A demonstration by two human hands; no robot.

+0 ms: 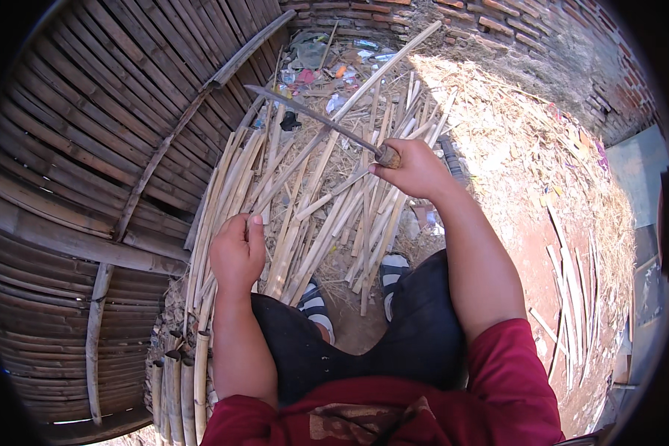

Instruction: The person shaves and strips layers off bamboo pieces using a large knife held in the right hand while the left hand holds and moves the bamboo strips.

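My right hand (416, 169) is closed around the wooden handle (388, 156) of a long machete (312, 114). Its dark, narrow blade points up and to the left, away from me. On the left, my left hand (238, 251) is closed with the thumb on top, gripping the near end of a split bamboo strip (290, 172). That strip slants up to the right, and its far end meets or passes under the middle of the blade; I cannot tell whether they touch. Below both hands lies a loose pile of pale bamboo strips (334, 223).
A bamboo slat wall (104, 126) rises close on my left, with upright bamboo poles (172, 394) at its foot. Litter (312, 56) and straw lie by the brick wall (498, 30) ahead. More thin strips (572, 312) lie on the right. My sandalled feet (318, 308) stand at the pile's near edge.
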